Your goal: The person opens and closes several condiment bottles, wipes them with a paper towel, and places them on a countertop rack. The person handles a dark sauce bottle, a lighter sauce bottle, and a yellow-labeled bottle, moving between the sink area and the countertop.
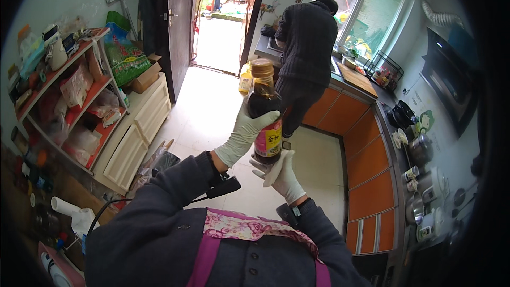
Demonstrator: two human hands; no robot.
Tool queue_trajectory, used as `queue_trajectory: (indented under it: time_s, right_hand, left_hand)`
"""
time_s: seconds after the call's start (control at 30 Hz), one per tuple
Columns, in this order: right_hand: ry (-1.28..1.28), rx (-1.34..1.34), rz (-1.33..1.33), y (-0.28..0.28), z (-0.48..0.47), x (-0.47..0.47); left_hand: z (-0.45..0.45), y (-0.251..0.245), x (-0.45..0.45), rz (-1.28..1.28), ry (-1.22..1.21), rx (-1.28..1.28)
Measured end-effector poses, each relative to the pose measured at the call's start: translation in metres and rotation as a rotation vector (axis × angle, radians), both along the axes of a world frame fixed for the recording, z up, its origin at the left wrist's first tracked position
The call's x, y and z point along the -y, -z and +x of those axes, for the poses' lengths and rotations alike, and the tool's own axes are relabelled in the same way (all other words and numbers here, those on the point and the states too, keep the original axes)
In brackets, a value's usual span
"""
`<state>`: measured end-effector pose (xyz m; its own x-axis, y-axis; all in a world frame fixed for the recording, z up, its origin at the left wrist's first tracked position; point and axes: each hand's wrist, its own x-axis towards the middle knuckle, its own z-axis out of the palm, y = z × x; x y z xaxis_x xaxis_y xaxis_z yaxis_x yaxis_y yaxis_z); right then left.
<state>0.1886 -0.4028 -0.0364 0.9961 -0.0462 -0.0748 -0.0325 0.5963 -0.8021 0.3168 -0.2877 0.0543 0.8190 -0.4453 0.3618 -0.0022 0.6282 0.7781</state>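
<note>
A bottle of dark liquid (pixel 265 115) with a gold-coloured cap and a yellow and pink label is held upright before my chest. My left hand (pixel 247 129), in a whitish glove, is closed around the bottle's side, its thumb across the front. Under the bottle's base is my right hand (pixel 279 173), gloved too, its palm turned up and its fingers partly spread. The bottle's bottom is at or just above these fingers; whether it rests on them I cannot tell.
Ahead, another person (pixel 306 44) bends over the counter by the window. Behind the bottle, a yellow jug (pixel 245 79) stands on the floor near the open doorway. Loaded shelves (pixel 69 99) and a pale cabinet (pixel 135 135) line the left; orange cabinets (pixel 366 147) line the right.
</note>
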Motion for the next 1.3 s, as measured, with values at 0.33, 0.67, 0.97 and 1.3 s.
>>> queue_trajectory:
  time_s: [0.33,0.67,0.97,1.3]
  right_hand:
    - [0.200,-0.269,-0.029,-0.009,0.021,0.005]
    - [-0.002,-0.235,-0.059,0.032,0.046,0.002]
    - [-0.336,-0.274,-0.439,0.073,0.124,-0.052]
    - [-0.474,-0.207,0.195,0.007,0.111,-0.132]
  left_hand:
    - [-0.016,0.020,0.007,0.164,-0.112,0.250]
    - [-0.016,0.024,-0.029,0.131,-0.346,0.415]
    - [-0.006,0.028,-0.114,0.281,-0.539,0.192]
    - [-0.023,-0.005,-0.162,0.234,-0.762,0.293]
